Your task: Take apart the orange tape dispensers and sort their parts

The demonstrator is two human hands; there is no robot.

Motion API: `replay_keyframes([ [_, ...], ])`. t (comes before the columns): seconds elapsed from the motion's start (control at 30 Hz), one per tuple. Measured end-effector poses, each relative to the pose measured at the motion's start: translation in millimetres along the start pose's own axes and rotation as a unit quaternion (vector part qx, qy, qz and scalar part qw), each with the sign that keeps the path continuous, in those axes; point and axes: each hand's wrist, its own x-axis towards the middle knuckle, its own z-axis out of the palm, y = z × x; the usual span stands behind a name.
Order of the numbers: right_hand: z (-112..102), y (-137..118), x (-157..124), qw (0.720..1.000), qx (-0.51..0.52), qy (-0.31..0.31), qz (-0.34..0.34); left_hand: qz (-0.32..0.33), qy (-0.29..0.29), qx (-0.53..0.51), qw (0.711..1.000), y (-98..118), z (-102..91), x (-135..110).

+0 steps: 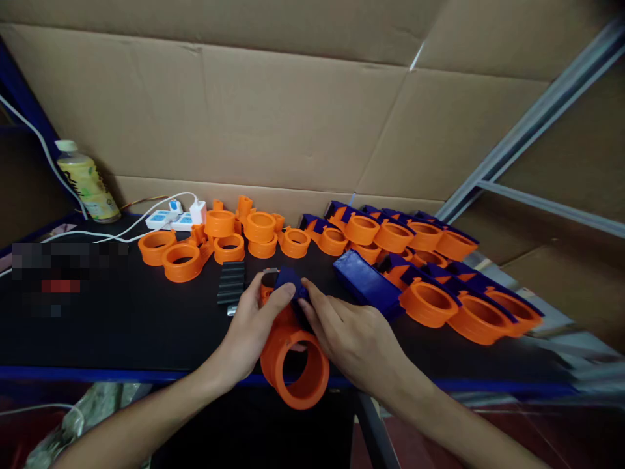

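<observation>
An orange plastic ring part (276, 358) is held over the front edge of the table, its round opening facing me. My left hand (254, 322) is closed around the upper end of that part. Its thumb presses on a dark blue plastic piece (287, 279) sitting there. From the other side, my right hand (356, 332) is closed with its fingertips on the same blue piece. The fingers cover most of the place where the two parts meet. Just left of my hands lies a black ribbed block (231, 283).
Several loose orange ring parts (180, 262) stand at the back. To the right are several orange rings with blue pieces attached (430, 303) and a blue plastic piece (368, 281). A power strip (183, 220) with white cables and a drink bottle (88, 182) stand at the back left.
</observation>
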Motion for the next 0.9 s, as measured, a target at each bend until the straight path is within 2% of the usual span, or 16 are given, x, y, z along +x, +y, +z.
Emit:
replay_keyframes([
  [0.1,1,0,4,0.999,-0.038,-0.026,-0.009,-0.008,0.002,0.016,1.000,0,0.6,2],
  [0.23,4,5,7,0.998,-0.018,-0.059,-0.017,-0.017,-0.002,0.026,1.000,2,-0.9,2],
  [0.47,8,9,2,0.999,0.048,-0.021,0.009,-0.018,-0.023,0.013,1.000,3,-0.4,0],
  [0.63,11,25,2,0.987,0.118,-0.037,0.103,-0.002,-0.024,0.013,1.000,7,0.2,-4],
  [0.77,10,47,2,0.970,0.169,-0.087,0.151,-0.019,-0.022,-0.035,0.999,17,-4.1,-4],
  [0.9,21,73,-9,0.964,0.120,-0.122,0.203,0.002,-0.039,-0.072,0.997,36,-22.9,-5],
])
